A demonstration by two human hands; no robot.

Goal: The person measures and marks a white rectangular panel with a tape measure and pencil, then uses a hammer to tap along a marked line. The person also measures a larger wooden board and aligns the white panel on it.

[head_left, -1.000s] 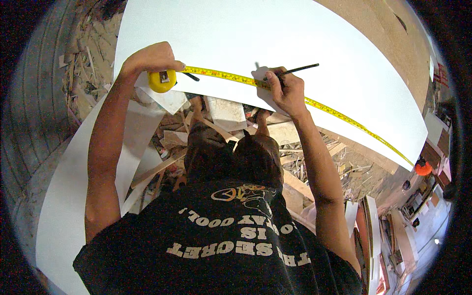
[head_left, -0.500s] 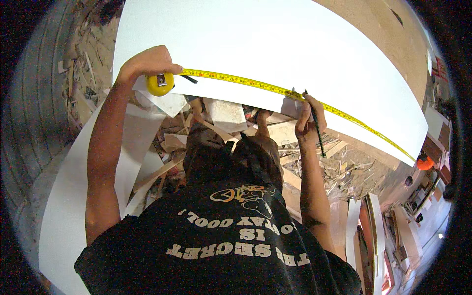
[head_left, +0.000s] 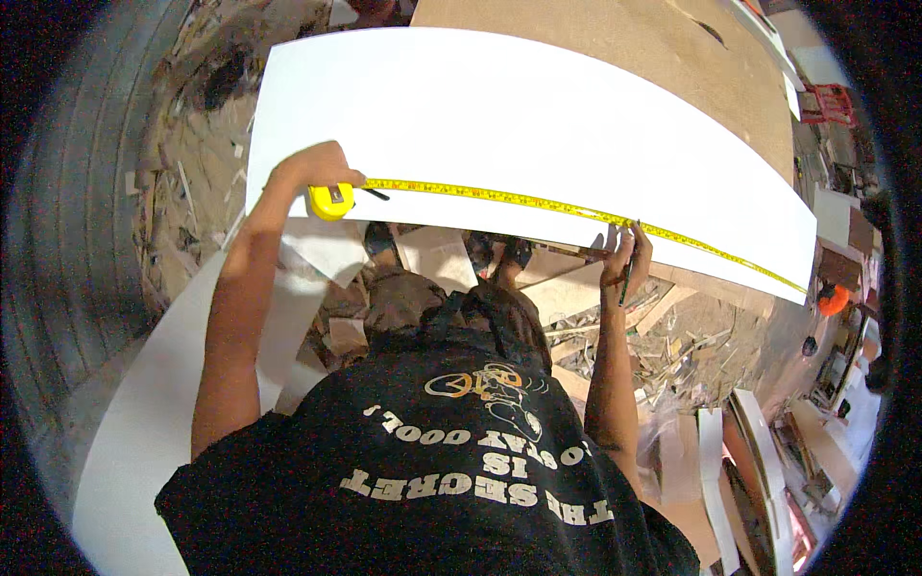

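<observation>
1. Basically, left hand (head_left: 319, 167): fingers curled over yellow tape case (head_left: 331, 203), fingertips by the blade's mouth; grip underneath hidden.
2. Right hand (head_left: 628, 255): fingers bunched at the panel's near edge, pinching dark pencil (head_left: 627, 284); can't tell if they also press the blade.
3. Yellow blade (head_left: 480, 195) runs out from the case, across white panel (head_left: 519, 115), to its right tip; hook hold too small to tell.
4. Short black strip (head_left: 377, 195) just beside the case. Brown board (head_left: 605, 34) beyond the panel; wood scraps (head_left: 672, 338) on the floor; orange round thing (head_left: 833, 300) near the blade's far end.
5. Risks, my judgement: a left-hand tug could unhook the blade; right fingers nudging it could bow it and skew the reading; loose scraps underfoot could cause a stumble.
</observation>
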